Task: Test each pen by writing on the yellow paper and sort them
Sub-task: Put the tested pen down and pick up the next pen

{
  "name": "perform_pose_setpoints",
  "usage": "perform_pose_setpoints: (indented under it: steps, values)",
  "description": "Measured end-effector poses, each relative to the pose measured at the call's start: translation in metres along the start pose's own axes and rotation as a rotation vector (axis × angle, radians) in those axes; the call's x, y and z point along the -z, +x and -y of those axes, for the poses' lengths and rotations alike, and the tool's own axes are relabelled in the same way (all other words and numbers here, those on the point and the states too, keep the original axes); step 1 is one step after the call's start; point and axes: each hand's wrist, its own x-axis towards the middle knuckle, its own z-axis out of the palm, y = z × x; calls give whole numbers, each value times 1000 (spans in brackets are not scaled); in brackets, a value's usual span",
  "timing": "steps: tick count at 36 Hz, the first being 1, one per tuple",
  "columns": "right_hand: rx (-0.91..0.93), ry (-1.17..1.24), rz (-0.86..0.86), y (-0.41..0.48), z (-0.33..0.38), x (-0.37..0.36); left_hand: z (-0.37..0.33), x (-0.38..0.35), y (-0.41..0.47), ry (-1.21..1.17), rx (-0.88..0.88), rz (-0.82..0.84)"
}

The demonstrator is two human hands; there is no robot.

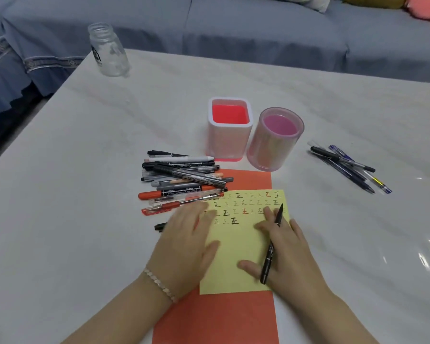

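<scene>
On a pale, marble-patterned table with a glossy cover, set against a sofa draped in blue-grey cloth, an orange sheet lies under the yellow paper. Rows of small test marks in black, red and faint ink cover the top of the yellow paper. The left hand rests flat on its left edge, fingers straight. The right hand lies on its right side with a black marker clamped between two nearly straight fingers, tip pointing away.

Behind the paper a square holder shows only its red inside, and touching it on the right a round pink holder shows only its pink bottom. A clear open-mouthed glass jar stands near the far left corner.

Left of the paper a pile of pens overlaps its corner; a smaller group of pens lies well apart to the right. Bare tabletop runs from the pile to the left edge, and also right of the right hand.
</scene>
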Motion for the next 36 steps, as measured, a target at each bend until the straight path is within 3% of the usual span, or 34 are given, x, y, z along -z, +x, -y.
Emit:
perform_pose_setpoints:
  steps: [6, 10, 13, 18, 27, 36]
  values:
    - [41, 20, -61, 2, 1, 0, -1, -16, 1, 71, -145, 263]
    - [-192, 554, -300, 4, 6, 16, 5, -20, -1, 34, -169, 308]
    - [-168, 604, -406, 11, 3, 23, 6, -22, -1, 8, -158, 300]
    - [-240, 910, -462, 31, 13, 27, 7, -24, 1, 3, -145, 271]
    - [-358, 847, -559, 54, 31, -7, 5, -26, 1, -57, -124, 227]
    - [-332, 724, -638, 56, 34, -21, 3, -24, 1, -119, -103, 214]
